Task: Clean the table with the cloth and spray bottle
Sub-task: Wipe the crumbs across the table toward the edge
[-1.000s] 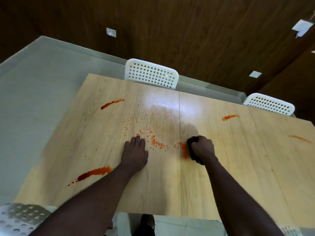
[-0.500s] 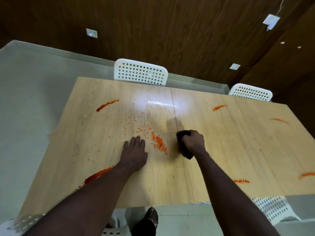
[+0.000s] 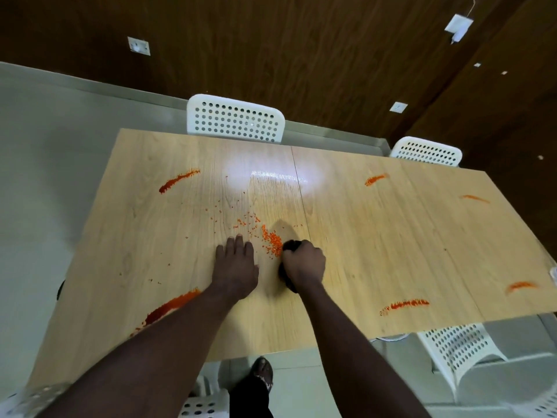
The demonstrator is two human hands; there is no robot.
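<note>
The pale wooden worktop (image 3: pixel 376 236) fills the middle of the frame, with two white perforated chairs (image 3: pixel 235 119) at its far edge. Orange smears lie about it: one at the upper left (image 3: pixel 177 181), one at the lower left partly under the forearm, and several down the right side.

Both bare forearms reach up from the bottom edge. The left hand (image 3: pixel 236 271) lies flat just left of centre, fingers straight, palm on the wood. The right hand (image 3: pixel 304 263), just beside it, is clenched round a dark cloth (image 3: pixel 291 245), bunched so that only its front and a bit under the wrist show. The cloth touches the right side of a small heap of orange crumbs (image 3: pixel 272 245); looser crumbs trail up and to the left. No spray bottle is in view.

The step looks like gathering the crumbs. Done well, the cloth presses evenly against the wood and sweeps one way, so that the heap holds together and does not scatter towards the flat hand. The smears will probably need wetting first.
</note>
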